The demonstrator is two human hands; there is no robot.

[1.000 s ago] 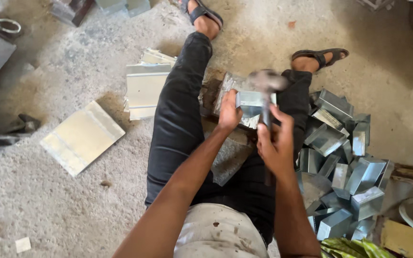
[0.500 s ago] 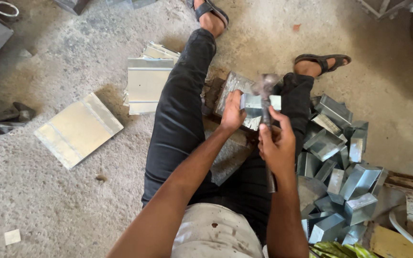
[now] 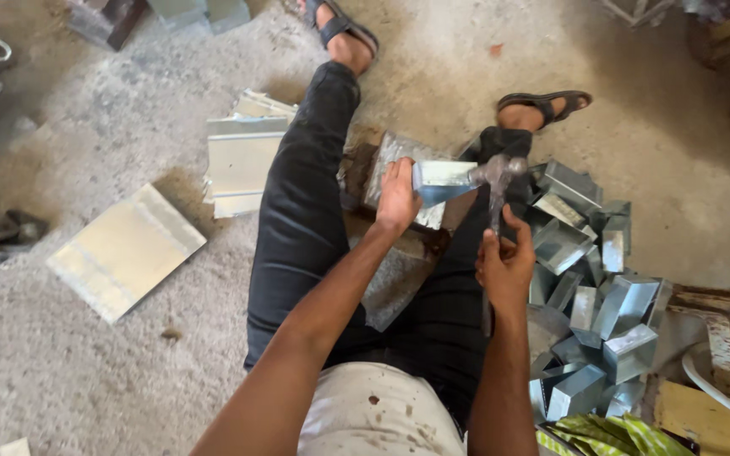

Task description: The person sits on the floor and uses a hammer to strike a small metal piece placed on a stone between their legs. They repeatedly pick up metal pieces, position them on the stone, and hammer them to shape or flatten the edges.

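Head view: folded metal piece (image 3: 443, 179) rests on a metal block (image 3: 399, 169) between the legs, gripped by the left hand (image 3: 397, 196). Right hand (image 3: 507, 263) is closed on a hammer (image 3: 495, 196), its head touching the piece. Right of the block, a bracket pile (image 3: 593, 287); left, flat sheets (image 3: 242, 160).

Shiny folded sheet-metal piece (image 3: 443, 180), metal-headed hammer (image 3: 497, 173), dull grey metal sheets (image 3: 124, 250), rough concrete floor (image 3: 86, 371).

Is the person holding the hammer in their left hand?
No, the hammer is gripped by the right hand, while the left hand holds the folded metal piece.
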